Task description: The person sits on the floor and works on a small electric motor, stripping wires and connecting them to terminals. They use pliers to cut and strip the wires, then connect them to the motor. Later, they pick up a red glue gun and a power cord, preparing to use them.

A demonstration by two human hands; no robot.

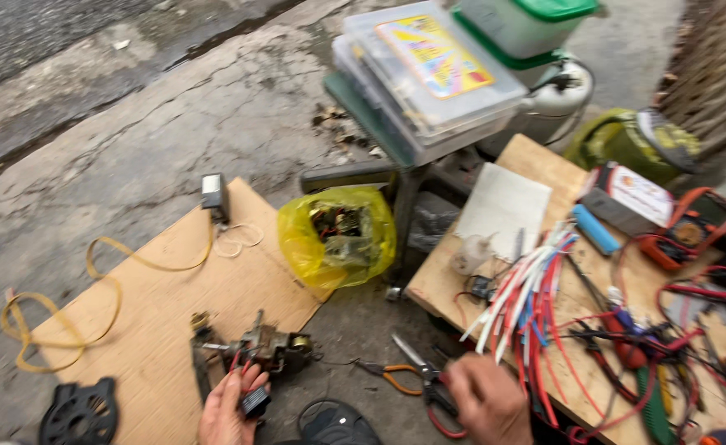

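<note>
Left hand (229, 405): seen low in the picture on the cardboard sheet (165, 321); the fingers are closed around a small black part (256, 400) with red leads running up to the motor.
Left grip: closed on the small black part, held narrowly between thumb and fingers.
Motor assembly (268, 346): lies on the near right corner of the cardboard sheet, just above the left hand. Its long axis runs roughly left to right across the view; the shaft end is pointed left, toward a brass-coloured fitting (200, 320), and the bulkier metal end is pointed right.
Doing the step well: as a judgement, the black part is best kept close to the motor so the red leads stay slack, and the motor body is best left flat on the cardboard rather than lifted by its wires.
Pliers with orange handles (402, 372): lie on the concrete floor between the two hands, jaws pointed up and left, handles pointed right.
Right hand (488, 400): rests at the near edge of the wooden bench (536, 161), over a tool with red handles (441, 412).
Right grip: fingers are curled on the red-handled tool; how firmly it is gripped cannot be told because of blur.
Care on the right: as a judgement, the loose bundle of white and red wires (523, 305) beside the hand could be snagged, so the tool is best drawn away low.
</note>
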